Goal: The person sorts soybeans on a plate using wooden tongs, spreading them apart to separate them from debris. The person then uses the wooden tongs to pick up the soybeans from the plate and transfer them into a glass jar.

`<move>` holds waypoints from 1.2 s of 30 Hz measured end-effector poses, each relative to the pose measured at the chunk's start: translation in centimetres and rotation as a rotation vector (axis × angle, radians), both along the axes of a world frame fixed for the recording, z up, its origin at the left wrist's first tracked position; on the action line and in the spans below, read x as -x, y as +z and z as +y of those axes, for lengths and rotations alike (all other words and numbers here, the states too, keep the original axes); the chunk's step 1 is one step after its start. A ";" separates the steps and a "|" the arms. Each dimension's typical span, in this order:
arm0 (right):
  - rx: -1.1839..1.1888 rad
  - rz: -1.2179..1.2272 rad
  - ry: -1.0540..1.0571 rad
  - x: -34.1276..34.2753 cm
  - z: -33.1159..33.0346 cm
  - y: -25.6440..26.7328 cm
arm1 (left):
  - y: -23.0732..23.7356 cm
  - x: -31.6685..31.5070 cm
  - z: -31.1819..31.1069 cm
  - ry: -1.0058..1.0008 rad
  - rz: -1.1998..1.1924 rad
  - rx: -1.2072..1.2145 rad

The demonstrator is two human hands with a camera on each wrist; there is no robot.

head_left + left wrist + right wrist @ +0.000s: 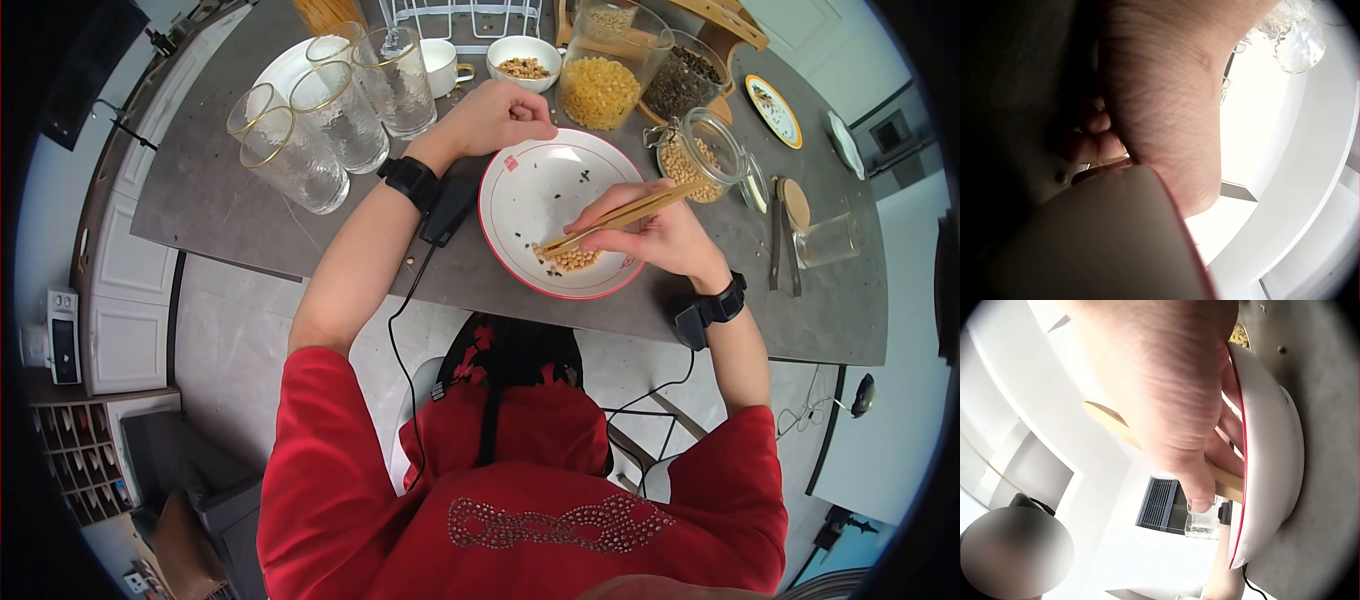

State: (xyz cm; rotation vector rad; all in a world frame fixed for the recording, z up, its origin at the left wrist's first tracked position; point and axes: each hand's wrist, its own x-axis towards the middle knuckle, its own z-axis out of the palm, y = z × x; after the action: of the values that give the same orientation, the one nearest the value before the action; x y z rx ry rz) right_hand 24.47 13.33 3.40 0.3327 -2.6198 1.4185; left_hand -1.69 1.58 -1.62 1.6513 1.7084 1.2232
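A white bowl with a red rim (520,180) sits near the table's front edge, with pale beans (575,259) and scattered dark bits inside. My right hand (650,230) grips wooden tongs or chopsticks (640,208), whose lower ends touch the beans. In the right wrist view the right hand (1172,394) reaches over the bowl's rim (1244,444), thumb along the wooden tool (1229,484). My left hand (505,115) lies at the bowl's upper left rim with curled fingers; in the left wrist view the left hand (1166,106) is beside the bowl (1116,231), its fingertips partly shadowed.
Several glasses (345,120) stand at the left. Behind the bowl are a white cup (438,68), a small bowl (524,62), a container of yellow pieces (600,90) and one of dark pieces (683,85). Rightward are an open bean jar (692,165) and dark tongs (777,250).
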 end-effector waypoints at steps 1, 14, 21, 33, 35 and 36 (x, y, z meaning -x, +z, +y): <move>-0.019 -0.002 -0.013 0.0 0.0 0.1 | -0.2 0.0 0.0 -0.005 -0.019 -0.003; 0.004 0.383 -0.596 -1.6 2.7 0.9 | 0.3 -0.3 -0.5 0.000 -0.026 0.032; -0.355 0.804 -1.125 -2.4 7.0 1.9 | 0.0 -0.2 -0.2 -0.020 -0.035 0.032; -0.167 0.433 -0.429 -1.3 2.7 0.2 | -0.1 -0.2 -0.1 0.019 0.001 -0.018; -0.254 0.333 -0.344 -1.4 2.0 0.8 | -0.3 0.0 0.0 -0.018 -0.037 0.039; -0.268 0.273 -0.320 -1.5 1.7 1.2 | -0.4 -0.1 -0.2 -0.020 -0.041 0.044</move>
State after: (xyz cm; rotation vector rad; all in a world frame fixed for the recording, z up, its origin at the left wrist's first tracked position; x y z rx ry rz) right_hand 25.95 15.03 4.61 0.1160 -2.4945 0.8596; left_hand -1.62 1.40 -1.98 1.6031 1.6789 1.1931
